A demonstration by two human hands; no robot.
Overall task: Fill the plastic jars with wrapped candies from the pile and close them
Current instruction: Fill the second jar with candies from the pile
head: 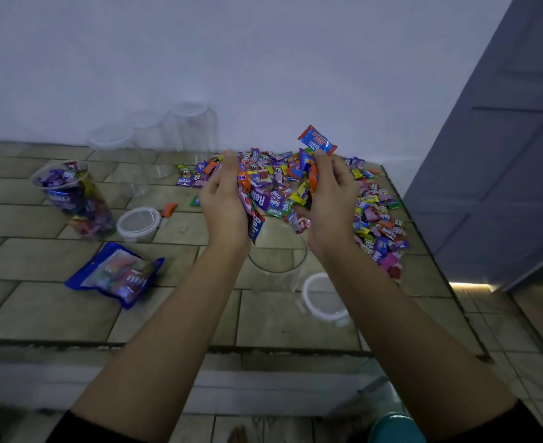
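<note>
Far left, a clear plastic jar full of candies stands lidless; the left hand and right hand, fingers curled, cup a handful of wrapped candies above an empty clear plastic jar (narrow mouth); loosely held pieces could spill past its rim.

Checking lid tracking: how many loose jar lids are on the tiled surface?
2. The left lid sits just right of the candy-filled jar. The right lid lies just right of the empty jar nearer the front edge. More may be hidden.
</note>
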